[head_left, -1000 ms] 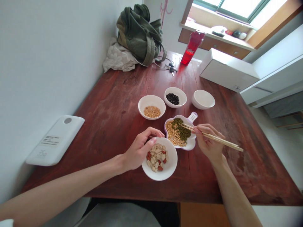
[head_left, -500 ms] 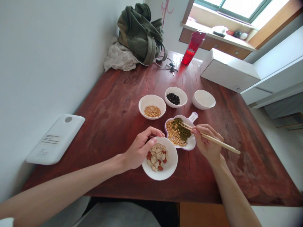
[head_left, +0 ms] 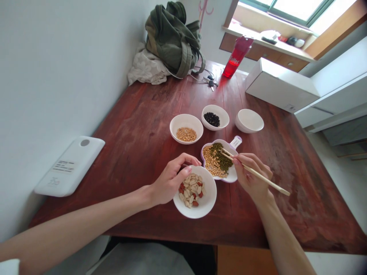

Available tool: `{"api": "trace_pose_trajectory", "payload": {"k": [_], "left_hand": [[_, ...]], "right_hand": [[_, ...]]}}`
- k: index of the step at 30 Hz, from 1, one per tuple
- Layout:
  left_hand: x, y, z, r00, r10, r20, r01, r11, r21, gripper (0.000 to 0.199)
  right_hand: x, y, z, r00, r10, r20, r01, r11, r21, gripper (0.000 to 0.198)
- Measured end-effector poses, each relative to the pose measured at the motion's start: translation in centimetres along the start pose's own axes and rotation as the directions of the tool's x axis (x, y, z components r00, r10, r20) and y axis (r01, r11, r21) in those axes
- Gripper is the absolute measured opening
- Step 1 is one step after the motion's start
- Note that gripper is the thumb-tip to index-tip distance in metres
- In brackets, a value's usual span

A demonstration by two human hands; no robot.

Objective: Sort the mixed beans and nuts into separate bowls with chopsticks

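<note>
My left hand (head_left: 174, 177) grips the rim of a white bowl (head_left: 197, 212) that contains pale peanuts (head_left: 190, 191), a few of them red-skinned. A pair of wooden chopsticks (head_left: 266, 178) is held in my right hand (head_left: 252, 177), with the tips down among green mung beans (head_left: 220, 156). Those beans share a white, purple-edged dish (head_left: 232, 177) with tan soybeans (head_left: 211, 160); its short handle points away from me. Whether the chopstick tips pinch a bean is too small to tell. The dish sits just beyond the peanut bowl.
Behind the dish stand a white bowl (head_left: 173, 126) of soybeans, another bowl (head_left: 225, 116) with black beans, and a third white bowl (head_left: 249, 120). Farther back are a green bag (head_left: 172, 42), keys (head_left: 211, 83), a red bottle (head_left: 236, 57) and a white box (head_left: 281, 86). A white device (head_left: 69, 166) lies left.
The whole view has shifted slightly, so things appear a little farther right. Both hands keep their grips, and the chopstick tips stay among the mung beans.
</note>
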State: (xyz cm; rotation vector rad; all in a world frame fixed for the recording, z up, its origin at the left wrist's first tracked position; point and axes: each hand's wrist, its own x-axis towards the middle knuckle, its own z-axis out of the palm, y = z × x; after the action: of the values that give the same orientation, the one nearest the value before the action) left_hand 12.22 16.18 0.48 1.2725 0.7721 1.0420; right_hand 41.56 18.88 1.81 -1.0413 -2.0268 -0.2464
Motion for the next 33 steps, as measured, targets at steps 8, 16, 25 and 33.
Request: {"api": "trace_pose_trajectory", "payload": {"k": [8, 16, 25, 33], "left_hand": [[0.0, 0.0, 0.1, 1.000, -0.002, -0.007, 0.002, 1.000, -0.017, 0.023], [0.0, -0.1, 0.0, 1.000, -0.004, -0.005, 0.004, 1.000, -0.008, 0.022], [0.0, -0.3, -0.1, 1.000, 0.018, 0.008, -0.018, 1.000, 0.022, 0.022], [0.0, -0.6, -0.2, 0.999, 0.033, 0.015, -0.034, 0.998, 0.046, 0.022]], "right_hand": [[-0.1, 0.0, 0.2, 0.999, -0.003, 0.032, 0.003, 1.000, 0.001, 0.013], [0.1, -0.1, -0.2, 0.995, -0.059, 0.081, 0.060, 0.998, -0.010, 0.020], [-0.4, 0.9, -0.3, 0.998, 0.047, 0.029, -0.048, 0.998, 0.038, 0.013], [-0.3, 1.9, -0.9, 0.943, 0.323, -0.079, -0.292, 0.918, 0.267, 0.013]]}}
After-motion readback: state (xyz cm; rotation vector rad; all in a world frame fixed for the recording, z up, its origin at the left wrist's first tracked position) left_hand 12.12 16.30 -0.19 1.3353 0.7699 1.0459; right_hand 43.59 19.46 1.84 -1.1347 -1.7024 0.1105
